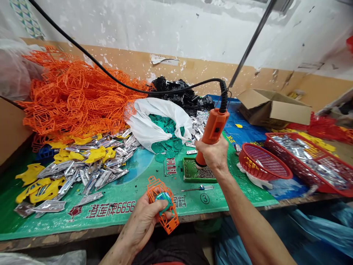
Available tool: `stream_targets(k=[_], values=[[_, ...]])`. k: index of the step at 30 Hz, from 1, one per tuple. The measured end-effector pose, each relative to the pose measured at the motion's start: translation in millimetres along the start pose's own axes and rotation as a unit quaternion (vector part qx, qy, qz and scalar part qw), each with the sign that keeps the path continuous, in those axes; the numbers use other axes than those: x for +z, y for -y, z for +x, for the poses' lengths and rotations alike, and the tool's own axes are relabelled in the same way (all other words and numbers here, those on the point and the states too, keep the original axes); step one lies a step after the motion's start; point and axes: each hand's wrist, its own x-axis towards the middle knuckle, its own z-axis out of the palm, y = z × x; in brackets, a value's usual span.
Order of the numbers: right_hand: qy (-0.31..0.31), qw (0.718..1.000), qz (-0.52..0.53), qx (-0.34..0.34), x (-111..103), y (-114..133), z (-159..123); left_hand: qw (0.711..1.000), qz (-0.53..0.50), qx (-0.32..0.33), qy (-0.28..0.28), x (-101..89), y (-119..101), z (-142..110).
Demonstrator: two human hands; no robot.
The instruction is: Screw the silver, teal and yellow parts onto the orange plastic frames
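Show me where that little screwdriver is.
In the head view, the screwdriver lies slightly right of centre on the green sheet, between the green tray and the circled 3.

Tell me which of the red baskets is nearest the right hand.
The round red basket. It stands between the right hand and the longer red basket, which lies farther right and holds many metal pieces.

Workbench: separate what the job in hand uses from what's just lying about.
In use:
orange frame and green piece, left hand
orange power tool, right hand
green tray of small metal pieces, probably

Apparently lying about:
screwdriver
cardboard box
round red basket
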Motion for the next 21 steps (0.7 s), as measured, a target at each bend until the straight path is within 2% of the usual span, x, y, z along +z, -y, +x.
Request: stream_targets(k=[21], values=[[-0.016,1.000,0.017,0.000,-2.9,6.4,-0.5,1.000,-0.013,-0.003,-0.012,5.2,-2.9,-0.8]])
